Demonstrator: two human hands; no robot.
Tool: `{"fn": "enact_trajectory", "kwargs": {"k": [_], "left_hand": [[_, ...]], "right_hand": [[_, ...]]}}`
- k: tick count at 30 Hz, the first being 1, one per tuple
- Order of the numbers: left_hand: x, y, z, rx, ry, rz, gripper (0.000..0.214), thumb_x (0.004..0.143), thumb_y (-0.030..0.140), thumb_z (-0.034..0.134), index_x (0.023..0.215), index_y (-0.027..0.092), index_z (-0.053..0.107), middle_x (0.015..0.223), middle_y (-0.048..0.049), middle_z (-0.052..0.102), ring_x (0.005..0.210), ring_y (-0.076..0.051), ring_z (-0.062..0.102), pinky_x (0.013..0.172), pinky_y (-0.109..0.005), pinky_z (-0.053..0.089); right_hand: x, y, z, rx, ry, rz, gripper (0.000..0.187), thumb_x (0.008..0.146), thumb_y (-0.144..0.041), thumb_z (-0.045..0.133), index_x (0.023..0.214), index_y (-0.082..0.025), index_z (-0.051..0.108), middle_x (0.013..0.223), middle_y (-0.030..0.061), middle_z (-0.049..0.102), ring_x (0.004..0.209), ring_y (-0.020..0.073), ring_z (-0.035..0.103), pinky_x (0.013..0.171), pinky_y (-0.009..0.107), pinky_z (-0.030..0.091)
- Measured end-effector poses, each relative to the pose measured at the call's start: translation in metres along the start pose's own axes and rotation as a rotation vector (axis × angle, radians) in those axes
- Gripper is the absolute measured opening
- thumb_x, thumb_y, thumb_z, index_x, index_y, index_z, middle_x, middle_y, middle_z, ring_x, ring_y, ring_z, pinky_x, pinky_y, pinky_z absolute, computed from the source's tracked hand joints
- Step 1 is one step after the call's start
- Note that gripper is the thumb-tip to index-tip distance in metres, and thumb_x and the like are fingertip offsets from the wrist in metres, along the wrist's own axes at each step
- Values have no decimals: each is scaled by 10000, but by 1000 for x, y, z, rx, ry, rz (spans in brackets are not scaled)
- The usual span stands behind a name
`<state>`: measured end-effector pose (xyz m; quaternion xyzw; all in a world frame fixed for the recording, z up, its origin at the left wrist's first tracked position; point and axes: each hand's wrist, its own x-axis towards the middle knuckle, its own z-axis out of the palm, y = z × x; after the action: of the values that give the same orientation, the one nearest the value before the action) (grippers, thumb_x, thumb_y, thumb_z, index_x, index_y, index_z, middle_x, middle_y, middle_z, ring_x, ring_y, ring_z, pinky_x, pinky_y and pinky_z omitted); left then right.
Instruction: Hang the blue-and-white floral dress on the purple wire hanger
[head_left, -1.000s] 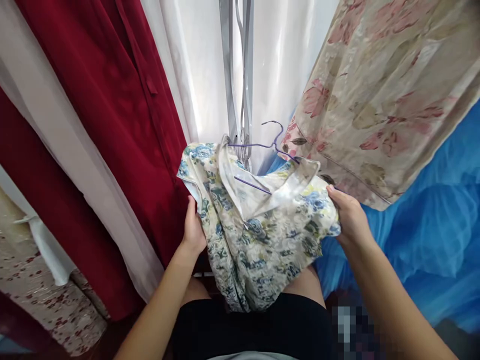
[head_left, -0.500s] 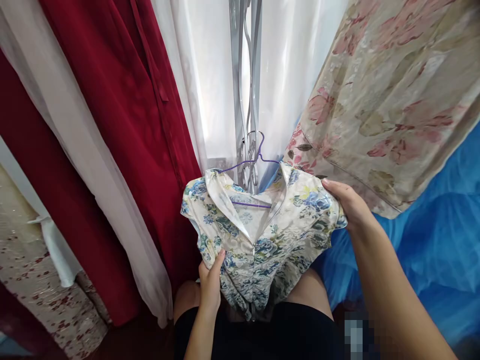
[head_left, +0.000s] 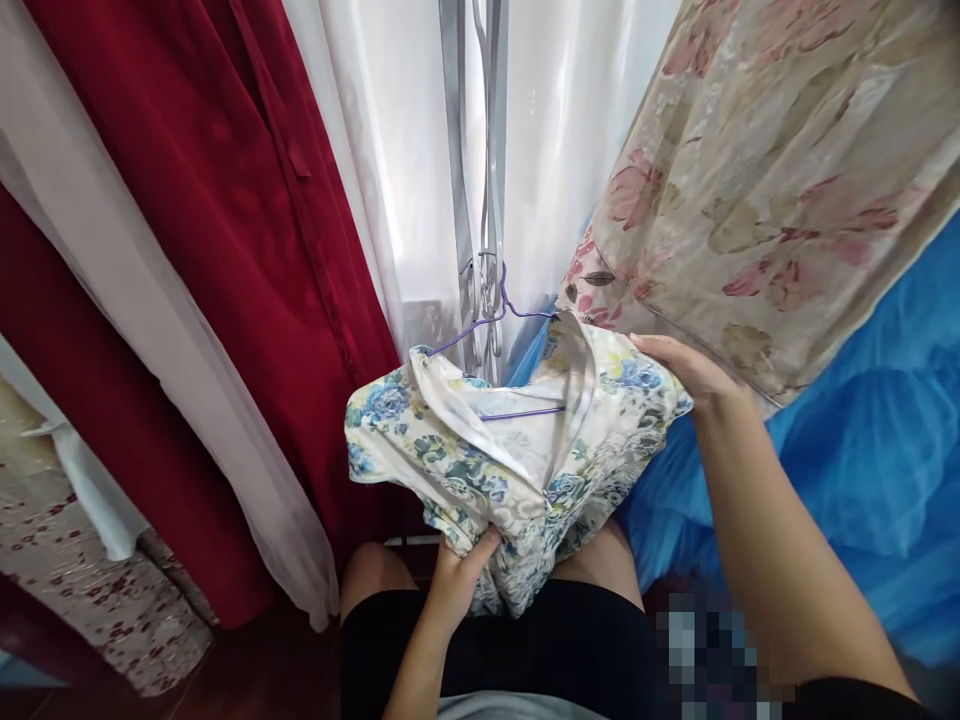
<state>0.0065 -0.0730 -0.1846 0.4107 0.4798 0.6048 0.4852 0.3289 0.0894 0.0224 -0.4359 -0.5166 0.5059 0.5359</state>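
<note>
Blouse (head_left: pixel 480 485): one, centre, collar-to-hem line 12 to 6 o'clock. Purple hanger (head_left: pixel 505 300): one, inside it, top at 12. Left hand (head_left: pixel 459 582): one, fingers clamped on blouse at 7. Right hand (head_left: pixel 694 375): one, nearer hanger's top, which lies toward its 10; clamped on shoulder at 2, fingers partly hidden.

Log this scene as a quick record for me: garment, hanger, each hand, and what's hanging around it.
Garment: floral top, white with blue, green and yellow print, open V neckline
Hanger: purple hanger inside it, lower bar showing through the neckline
Left hand: gripping the cloth below the armhole
Right hand: holding the opposite shoulder
Left side: red fabric
Behind: white fabric
Right side: pink-flowered fabric, blue fabric
</note>
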Motion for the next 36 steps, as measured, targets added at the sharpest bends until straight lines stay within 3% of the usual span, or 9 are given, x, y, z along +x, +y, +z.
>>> {"fn": "enact_trajectory", "kwargs": {"k": [2, 5, 7, 12, 14, 19, 23, 29, 36], "left_hand": [[-3, -5, 1, 2, 4, -20, 623, 733, 449, 832, 1279, 193, 677, 1328, -130, 687, 1400, -335, 507, 1202, -455, 352], [-6, -13, -2, -9, 85, -29, 608, 746, 456, 821, 1279, 204, 675, 1356, -131, 671, 1388, -325, 522, 1192, -449, 371], [-6, -16, -6, 7, 138, -27, 596, 743, 455, 826, 1261, 198, 683, 1337, -136, 680, 1370, -329, 540, 1189, -458, 376], [-9, -14, -16, 65, 151, 13, 537, 731, 453, 836, 1182, 189, 713, 1243, -132, 722, 1310, -333, 590, 1170, -451, 402], [-11, -11, -19, 79, 162, 42, 517, 733, 445, 834, 1171, 196, 714, 1241, -118, 722, 1307, -323, 592, 1154, -429, 425], [-14, -9, -37, 135, 385, 104, 440, 793, 475, 778, 1101, 170, 710, 1159, -125, 730, 1229, -344, 625, 1069, -435, 483], [-15, -15, -43, 204, 629, 427, 426, 854, 408, 727, 1212, 215, 601, 1239, -102, 631, 1201, -291, 597, 1073, -415, 453], [-2, -14, -1, 406, 139, 512, 276, 828, 209, 691, 1102, 224, 667, 1146, -101, 666, 1131, -278, 626, 1026, -390, 471], [15, -2, 25, 383, -78, 457, 88, 892, 216, 611, 968, 232, 652, 867, -35, 667, 826, -212, 639, 790, -299, 507]], "right_hand": [[-20, 24, 13, -148, 234, -185, 363, 744, -448, 774, 928, -137, 739, 912, 139, 748, 780, 263, 689, 692, 390, 528], [-72, 86, 52, -308, 878, -559, 352, 821, -456, 712, 1037, -183, 658, 1062, 100, 673, 969, 253, 629, 853, 394, 511], [-108, 132, 86, -210, 1015, -530, 256, 904, -463, 631, 957, -214, 615, 941, 65, 624, 874, 230, 600, 812, 369, 497], [-129, 177, 154, -70, -117, -62, 498, 991, -607, 470, 687, -223, 560, 595, 10, 550, 549, 174, 477, 570, 308, 391], [-117, 163, 164, -120, -286, -43, 529, 986, -614, 494, 643, -213, 537, 570, 4, 553, 537, 156, 458, 572, 297, 356], [-125, 146, 161, 27, -264, -20, 477, 946, -563, 594, 636, -202, 562, 526, -25, 465, 510, 132, 361, 542, 287, 252], [-165, 175, 167, 298, -92, 109, 445, 918, -555, 603, 653, -198, 607, 462, -44, 384, 459, 115, 255, 510, 289, 155], [-164, 177, 187, 259, -179, 153, 448, 863, -544, 633, 616, -171, 660, 423, -31, 428, 412, 96, 291, 472, 264, 162], [-157, 150, 176, 191, -134, 180, 433, 846, -549, 610, 674, -163, 705, 381, -20, 499, 326, 81, 309, 398, 232, 187]]}}
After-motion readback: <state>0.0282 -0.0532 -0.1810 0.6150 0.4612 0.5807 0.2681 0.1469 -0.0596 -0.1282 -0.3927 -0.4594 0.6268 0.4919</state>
